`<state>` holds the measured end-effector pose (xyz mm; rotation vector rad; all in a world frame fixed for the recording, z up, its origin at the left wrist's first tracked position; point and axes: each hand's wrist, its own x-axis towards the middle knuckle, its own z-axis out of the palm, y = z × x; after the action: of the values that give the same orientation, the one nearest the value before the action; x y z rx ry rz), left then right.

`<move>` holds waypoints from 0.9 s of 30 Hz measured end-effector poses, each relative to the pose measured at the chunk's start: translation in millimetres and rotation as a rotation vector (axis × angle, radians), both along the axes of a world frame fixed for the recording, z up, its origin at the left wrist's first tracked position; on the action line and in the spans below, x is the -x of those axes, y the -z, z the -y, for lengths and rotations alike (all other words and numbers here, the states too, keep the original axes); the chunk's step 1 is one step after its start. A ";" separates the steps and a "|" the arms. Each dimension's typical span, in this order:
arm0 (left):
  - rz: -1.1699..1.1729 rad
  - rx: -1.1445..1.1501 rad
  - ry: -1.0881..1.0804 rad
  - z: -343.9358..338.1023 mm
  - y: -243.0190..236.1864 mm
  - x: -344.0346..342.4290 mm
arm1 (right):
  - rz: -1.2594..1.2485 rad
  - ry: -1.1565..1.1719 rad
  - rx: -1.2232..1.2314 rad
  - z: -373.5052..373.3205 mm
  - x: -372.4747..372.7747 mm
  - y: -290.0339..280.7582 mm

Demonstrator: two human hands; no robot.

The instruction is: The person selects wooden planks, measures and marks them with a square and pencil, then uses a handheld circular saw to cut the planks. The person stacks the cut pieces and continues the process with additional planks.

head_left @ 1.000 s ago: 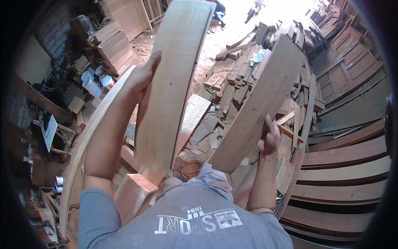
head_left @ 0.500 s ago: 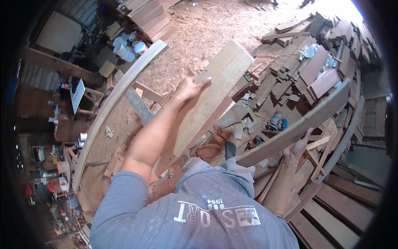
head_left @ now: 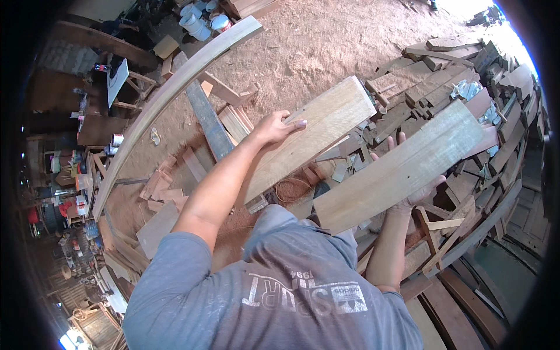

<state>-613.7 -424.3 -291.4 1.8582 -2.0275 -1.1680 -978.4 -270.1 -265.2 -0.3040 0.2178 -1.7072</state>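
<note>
My left hand [head_left: 279, 128] grips the left edge of a pale wooden board [head_left: 318, 134], the thumb flat on its upper face and the other fingers around the edge. A second board edge shows just behind this one. On the right, my right hand [head_left: 413, 200] is behind a separate grey-brown wooden board [head_left: 402, 166]. Its fingertips show past the upper edge and another part of the hand past the lower edge, while the palm is hidden. The broad face of this board is turned up toward me, and its near end is by my lap.
A long curved-looking beam [head_left: 175, 96] runs along the left, beside a dark narrow plank [head_left: 208, 119]. Stacked wood offcuts [head_left: 431, 81] spread over the right side. White buckets [head_left: 195, 26] stand at the far left. Sawdust covers the ground [head_left: 326, 46].
My right hand has turned the right board from nearly edge-on to broad face up and raised its far end. The left board is tilted a little further to the right, still held.
</note>
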 end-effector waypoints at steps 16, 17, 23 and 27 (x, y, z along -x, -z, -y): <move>0.022 -0.162 0.188 25.0 34.9 -36.5 | -0.455 0.180 -0.719 26.9 -120.1 52.2; -0.010 -0.232 0.226 32.5 36.4 -43.2 | -0.453 0.184 -0.720 27.8 -123.0 61.0; -0.238 -0.813 0.160 55.1 21.7 -67.8 | -0.761 0.093 -0.652 11.3 -126.1 93.8; -0.192 -0.804 0.121 43.5 -13.1 -59.9 | -0.907 0.017 -0.531 6.1 -163.8 66.1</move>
<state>-553.8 -467.8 -278.3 1.7883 -1.7031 -2.3456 -814.5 -276.1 -331.2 -0.6557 1.3103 -1.3571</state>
